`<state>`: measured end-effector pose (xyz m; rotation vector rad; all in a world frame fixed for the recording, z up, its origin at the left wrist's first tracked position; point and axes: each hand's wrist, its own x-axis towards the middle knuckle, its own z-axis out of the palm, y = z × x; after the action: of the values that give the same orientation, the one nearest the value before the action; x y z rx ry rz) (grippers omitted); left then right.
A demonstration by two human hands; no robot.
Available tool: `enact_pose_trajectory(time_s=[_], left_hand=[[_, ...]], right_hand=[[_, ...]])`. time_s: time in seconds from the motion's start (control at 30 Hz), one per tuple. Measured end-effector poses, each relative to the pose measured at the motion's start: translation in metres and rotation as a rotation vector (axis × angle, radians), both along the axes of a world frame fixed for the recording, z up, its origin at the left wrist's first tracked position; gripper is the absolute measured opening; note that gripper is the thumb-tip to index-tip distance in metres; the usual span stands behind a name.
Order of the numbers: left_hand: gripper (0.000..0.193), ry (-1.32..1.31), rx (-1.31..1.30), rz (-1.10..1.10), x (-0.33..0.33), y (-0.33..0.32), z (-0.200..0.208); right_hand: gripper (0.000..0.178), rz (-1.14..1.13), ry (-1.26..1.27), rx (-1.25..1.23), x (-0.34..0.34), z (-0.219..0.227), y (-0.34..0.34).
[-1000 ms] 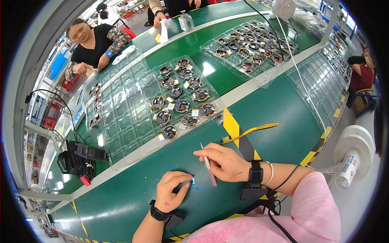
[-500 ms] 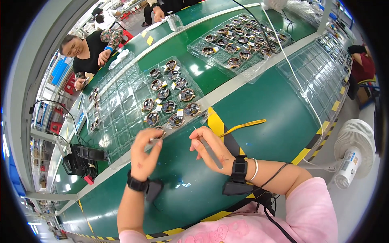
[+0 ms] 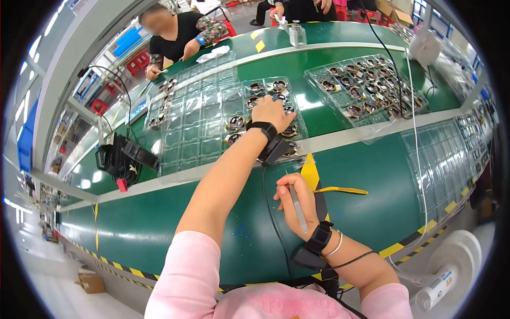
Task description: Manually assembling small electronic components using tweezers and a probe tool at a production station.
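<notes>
My left hand (image 3: 272,112) reaches over the clear plastic tray (image 3: 186,114), fingers curled down among round electronic parts (image 3: 236,123) with dark boards and coppery rims. Its fingertips are largely hidden, so whatever is between them does not show. Nearer to me, over the green bench, my right hand (image 3: 295,204) is closed round a pair of slim grey metal tweezers (image 3: 300,212), the back end lying along the palm. Just right of that hand, yellow tweezers (image 3: 342,190) rest on the bench.
Another filled tray of round parts (image 3: 366,87) lies at the far right, with stacked clear trays (image 3: 443,154) nearer. A white cable (image 3: 414,117) hangs across the right side. A metal frame post stands left, a white fan (image 3: 451,271) lower right. Co-workers sit across the bench.
My left hand has moved forward and right from the tray's near edge, where it held a round part, to over the tray. My right hand keeps the tweezers. The whole view has shifted.
</notes>
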<state>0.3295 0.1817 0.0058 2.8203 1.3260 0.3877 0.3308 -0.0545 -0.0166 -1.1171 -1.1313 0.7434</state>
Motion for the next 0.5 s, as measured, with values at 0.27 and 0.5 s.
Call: enact_pose_trajectory(time_s=[0.27, 0.5], left_hand=[[0.041, 0.046, -0.119, 0.012, 0.006, 0.007, 0.009], [0.031, -0.259, -0.053, -0.131, 0.000, 0.014, -0.010]], right_hand=[[0.008, 0.004, -0.049, -0.014, 0.002, -0.002, 0.002], [0.008, 0.001, -0.052, -0.059, 0.001, 0.001, 0.001]])
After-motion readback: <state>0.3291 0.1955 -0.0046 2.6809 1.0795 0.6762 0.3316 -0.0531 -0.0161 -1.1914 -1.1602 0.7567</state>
